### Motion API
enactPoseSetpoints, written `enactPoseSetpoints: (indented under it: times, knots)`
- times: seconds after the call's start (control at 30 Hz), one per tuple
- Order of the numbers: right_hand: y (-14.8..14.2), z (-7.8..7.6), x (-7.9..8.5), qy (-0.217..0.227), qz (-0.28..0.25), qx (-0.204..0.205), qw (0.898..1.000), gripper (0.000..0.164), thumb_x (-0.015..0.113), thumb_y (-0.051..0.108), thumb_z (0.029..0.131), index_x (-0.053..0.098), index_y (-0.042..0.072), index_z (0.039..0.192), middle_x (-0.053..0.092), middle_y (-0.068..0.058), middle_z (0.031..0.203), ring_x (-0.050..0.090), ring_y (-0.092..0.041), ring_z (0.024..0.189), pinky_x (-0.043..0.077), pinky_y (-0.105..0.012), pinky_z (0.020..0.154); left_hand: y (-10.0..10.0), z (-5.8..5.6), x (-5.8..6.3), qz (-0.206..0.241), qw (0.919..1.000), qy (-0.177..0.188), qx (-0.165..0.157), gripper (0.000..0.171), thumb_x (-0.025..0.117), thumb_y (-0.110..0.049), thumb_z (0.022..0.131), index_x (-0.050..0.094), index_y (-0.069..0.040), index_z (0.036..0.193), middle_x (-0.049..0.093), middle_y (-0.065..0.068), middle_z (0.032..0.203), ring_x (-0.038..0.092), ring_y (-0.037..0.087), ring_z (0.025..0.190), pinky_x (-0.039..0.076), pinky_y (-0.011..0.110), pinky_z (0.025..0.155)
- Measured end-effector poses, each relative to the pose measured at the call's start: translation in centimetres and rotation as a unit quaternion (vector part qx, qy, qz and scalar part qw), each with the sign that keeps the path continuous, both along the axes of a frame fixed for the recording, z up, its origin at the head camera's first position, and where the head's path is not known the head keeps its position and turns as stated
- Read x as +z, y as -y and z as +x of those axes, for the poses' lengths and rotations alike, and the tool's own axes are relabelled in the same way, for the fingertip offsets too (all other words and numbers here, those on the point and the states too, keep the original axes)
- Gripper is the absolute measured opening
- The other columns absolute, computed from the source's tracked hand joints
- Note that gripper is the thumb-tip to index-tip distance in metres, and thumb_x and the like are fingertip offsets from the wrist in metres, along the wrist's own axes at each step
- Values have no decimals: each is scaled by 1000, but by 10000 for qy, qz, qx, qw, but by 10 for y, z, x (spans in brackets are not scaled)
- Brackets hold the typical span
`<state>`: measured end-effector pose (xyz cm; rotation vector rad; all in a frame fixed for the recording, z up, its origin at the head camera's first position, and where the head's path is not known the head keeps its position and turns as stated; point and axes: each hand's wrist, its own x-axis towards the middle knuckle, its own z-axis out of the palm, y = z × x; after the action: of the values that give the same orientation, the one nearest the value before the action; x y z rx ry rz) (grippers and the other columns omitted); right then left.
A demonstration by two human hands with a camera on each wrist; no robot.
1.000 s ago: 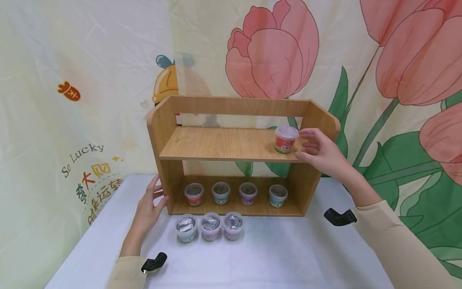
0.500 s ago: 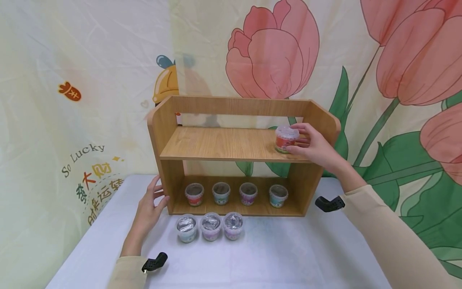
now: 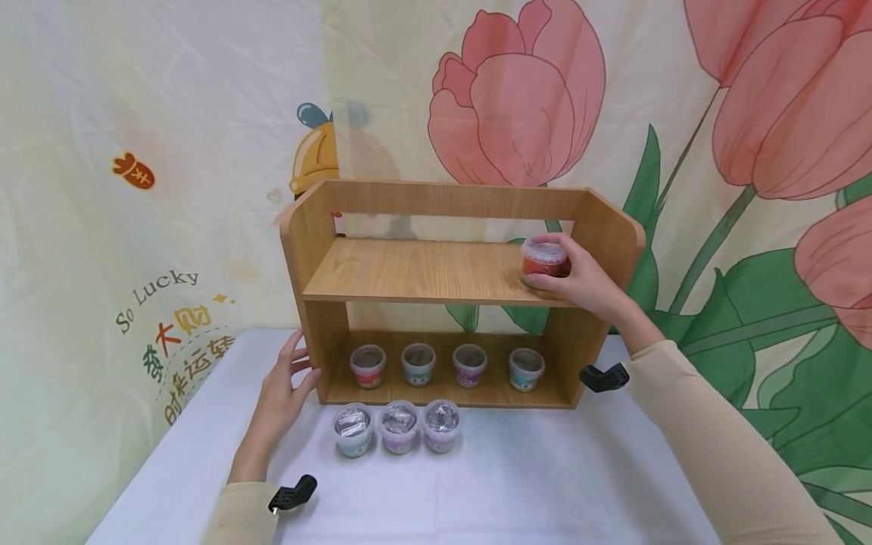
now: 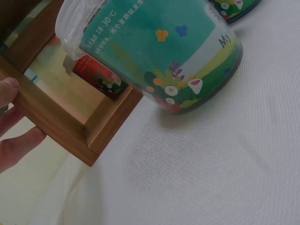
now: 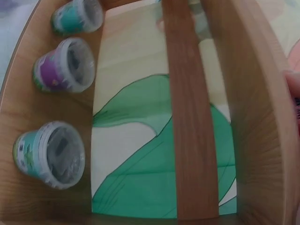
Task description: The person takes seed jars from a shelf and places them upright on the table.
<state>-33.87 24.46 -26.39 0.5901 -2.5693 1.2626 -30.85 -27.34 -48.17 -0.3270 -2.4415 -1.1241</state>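
Observation:
My right hand (image 3: 587, 286) grips a small red plastic cup with a clear lid (image 3: 543, 263) at the right end of the upper board, thumb on its near side and fingers behind. A two-tier wooden shelf (image 3: 422, 270) carries it. Against the shelf's left side rests my left hand (image 3: 281, 390), with relaxed fingers. In the left wrist view, its thumb (image 4: 8, 90) lies at the front edge and its fingers on the outer face. On the lower board stand a red cup (image 3: 369, 376), two teal cups (image 3: 418, 372) (image 3: 525, 378) and a purple cup (image 3: 468, 374).
Before the shelf, on the white tablecloth (image 3: 504, 477), stand a teal cup (image 3: 353, 439) and two pale purple cups (image 3: 398, 437) (image 3: 440, 436) in a close row, silvery matter under their lids. A printed cloth (image 3: 518, 98) hangs behind.
My right hand has moved left from beside the red cup and closed its fingers round it. The cup has hardly shifted. My left hand stays at the shelf's side.

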Motion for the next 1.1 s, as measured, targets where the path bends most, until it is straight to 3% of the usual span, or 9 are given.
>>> enactPoseSetpoints:
  times: [0.27,0.53,1.1]
  knots:
    - [-1,-4,-8,-225,114,-75,9997,68,79,28,98,44,20,155,49,-11,151,51,-31,131,50,-54,115,1,0,1,-1,10000,7,-26,102,70,-5,103,4,-48,168,54,24,149,61,48,130,58,67,94]
    - [0,-4,-8,-182,106,-115,9997,65,79,28,98,46,19,154,51,-9,151,53,-27,130,51,-46,114,0,0,1,-27,10000,-55,-50,103,71,-4,102,5,-47,169,55,24,148,62,49,129,59,65,93]
    - [2,5,-9,-398,279,-271,9984,67,82,24,96,47,19,153,52,-11,149,55,-31,128,55,-54,110,0,-2,-1,-37,10000,-57,-35,103,70,-3,102,4,-46,169,54,24,148,61,49,129,60,65,92]
